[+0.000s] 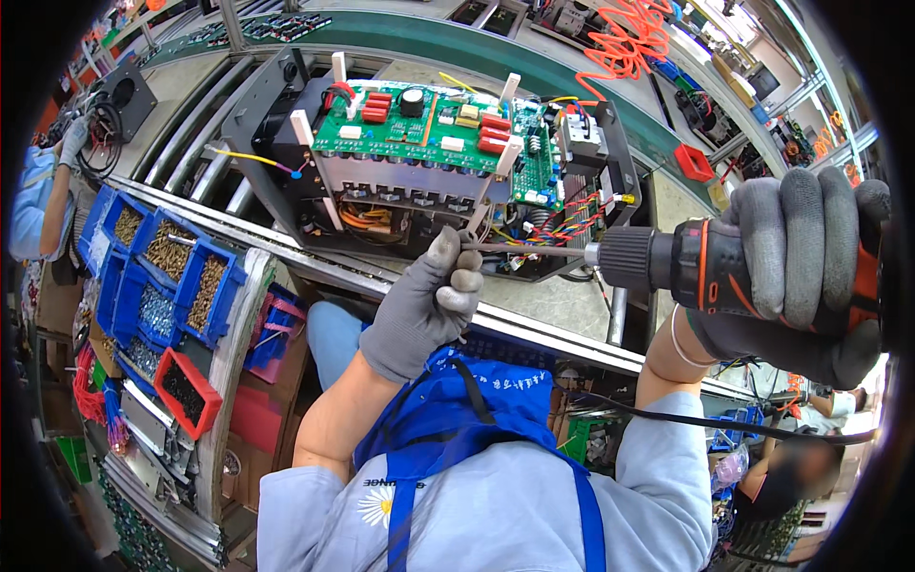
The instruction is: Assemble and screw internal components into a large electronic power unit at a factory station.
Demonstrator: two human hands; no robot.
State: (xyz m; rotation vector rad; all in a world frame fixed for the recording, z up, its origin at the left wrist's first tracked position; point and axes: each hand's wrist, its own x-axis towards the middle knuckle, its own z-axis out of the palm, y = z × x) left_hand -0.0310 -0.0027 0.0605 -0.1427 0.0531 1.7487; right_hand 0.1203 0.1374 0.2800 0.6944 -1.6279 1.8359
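My right hand (801,253), in a grey glove, is wrapped round a black and orange power screwdriver (681,262) held sideways. Its long thin bit (534,249) points left, toward my left hand (434,300). That gloved hand pinches at the bit's tip; whether a small screw sits there is hidden by the fingers. Just beyond both hands stands an open machine chassis (272,195) with dark metal side plates. A green circuit board (386,131) with red and white parts lies on top of it, between white upright posts (510,155). Coloured wires (577,214) bunch at its right side.
Blue bins (205,291) of screws and a red bin (188,391) stand at the left. Metal rollers (172,143) and a green conveyor belt (381,48) run behind. An orange coiled hose (624,43) hangs at the back. Other people work at far left and lower right.
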